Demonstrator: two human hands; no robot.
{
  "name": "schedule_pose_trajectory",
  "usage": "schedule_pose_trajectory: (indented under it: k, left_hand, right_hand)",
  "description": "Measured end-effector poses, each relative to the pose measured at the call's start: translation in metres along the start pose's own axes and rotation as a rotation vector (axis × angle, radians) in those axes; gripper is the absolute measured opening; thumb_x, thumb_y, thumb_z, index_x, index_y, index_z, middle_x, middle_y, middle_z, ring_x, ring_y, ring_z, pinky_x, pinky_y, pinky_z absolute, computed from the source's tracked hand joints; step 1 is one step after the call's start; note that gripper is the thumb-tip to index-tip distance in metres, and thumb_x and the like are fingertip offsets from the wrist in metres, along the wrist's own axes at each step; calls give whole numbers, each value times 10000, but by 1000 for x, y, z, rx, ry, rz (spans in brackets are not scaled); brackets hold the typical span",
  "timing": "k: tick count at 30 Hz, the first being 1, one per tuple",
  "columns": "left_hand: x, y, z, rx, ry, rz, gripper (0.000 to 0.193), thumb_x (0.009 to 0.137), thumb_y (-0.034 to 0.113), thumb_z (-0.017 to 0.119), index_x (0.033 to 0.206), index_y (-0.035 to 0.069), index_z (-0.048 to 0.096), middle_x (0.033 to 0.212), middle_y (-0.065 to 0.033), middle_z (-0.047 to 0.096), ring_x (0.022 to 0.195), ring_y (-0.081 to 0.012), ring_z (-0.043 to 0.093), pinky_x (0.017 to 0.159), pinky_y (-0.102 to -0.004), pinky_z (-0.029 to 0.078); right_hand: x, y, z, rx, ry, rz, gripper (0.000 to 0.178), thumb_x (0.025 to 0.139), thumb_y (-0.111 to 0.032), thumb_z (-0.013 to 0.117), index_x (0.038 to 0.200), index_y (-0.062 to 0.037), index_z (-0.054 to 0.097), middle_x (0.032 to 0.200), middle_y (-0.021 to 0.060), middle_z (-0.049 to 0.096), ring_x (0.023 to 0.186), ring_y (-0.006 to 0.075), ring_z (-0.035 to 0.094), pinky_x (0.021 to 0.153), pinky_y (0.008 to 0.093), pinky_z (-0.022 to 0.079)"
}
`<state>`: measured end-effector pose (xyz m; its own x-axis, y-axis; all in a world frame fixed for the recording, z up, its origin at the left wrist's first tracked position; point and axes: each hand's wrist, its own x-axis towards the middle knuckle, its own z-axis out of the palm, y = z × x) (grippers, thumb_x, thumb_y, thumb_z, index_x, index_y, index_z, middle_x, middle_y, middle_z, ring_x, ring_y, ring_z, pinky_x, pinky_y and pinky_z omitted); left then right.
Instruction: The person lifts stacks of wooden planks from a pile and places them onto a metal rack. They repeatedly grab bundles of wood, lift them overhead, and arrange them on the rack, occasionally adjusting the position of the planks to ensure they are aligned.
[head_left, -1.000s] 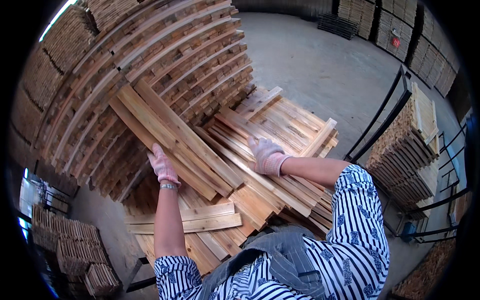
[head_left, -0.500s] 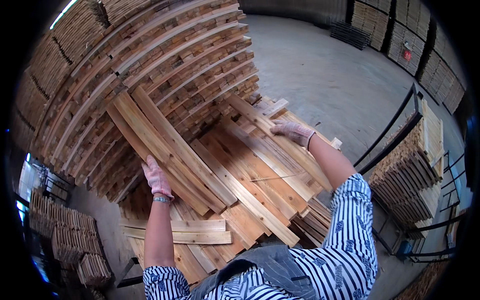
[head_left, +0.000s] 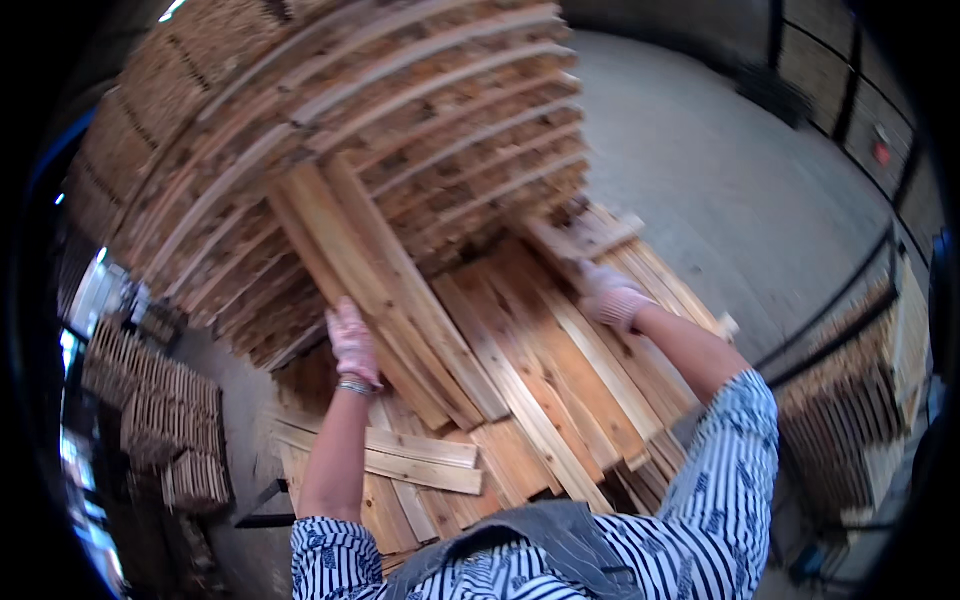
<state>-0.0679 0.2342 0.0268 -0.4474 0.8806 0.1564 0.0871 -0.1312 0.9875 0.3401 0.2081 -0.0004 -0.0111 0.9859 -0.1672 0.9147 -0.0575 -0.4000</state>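
Planks (head_left: 390, 290) leaning against the slatted stack (head_left: 330, 130) are gripped at their lower edge by the left hand (head_left: 352, 342), while the right hand (head_left: 610, 297), shifted farther out, is pressed flat on the loose-board pile (head_left: 560, 400) below that stack.

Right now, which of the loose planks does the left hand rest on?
The left hand rests on the long planks leaning up against the tall stack, not the flat ones by the right hand.

The right hand (head_left: 610, 297) has reached farther out along the planks (head_left: 560, 360) — left hand (head_left: 352, 345) slid slightly higher.
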Motion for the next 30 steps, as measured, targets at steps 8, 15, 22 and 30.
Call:
schedule_pose_trajectory:
  k: [8,15,22,30]
  left_hand:
    - [23,-18,-8,18,24,-34,820,1007,524,520,1547,-26,240,1439,-179,499,1258,-263,521,1061,-314,420]
    - [63,-87,-10,-606,-202,-214,685,967,371,668,1482,7,399,1375,-123,570,1210,-226,568,1038,-324,448]
    - [-9,20,-37,-598,-468,-226,476,919,249,731,1317,50,560,1219,-59,647,1099,-194,632,939,-383,543]
    - [-85,76,-13,-651,-500,-393,417,977,236,646,1340,79,514,1224,-93,635,1080,-241,659,900,-423,587]
  right_hand:
    - [-15,24,35,-91,58,19,746,967,-548,471,1478,-15,366,1377,303,535,1320,413,497,1098,452,392]
    - [21,-112,23,114,252,-206,927,883,-660,549,1467,43,393,1407,321,499,1309,399,506,1120,462,378]
    - [16,-240,64,1110,-136,-710,670,810,-264,839,1340,-6,520,1212,101,659,1123,184,607,988,331,490]
    - [-73,-201,-15,1234,-451,-515,740,788,-207,857,1401,-46,475,1277,42,615,1151,143,574,999,318,485]
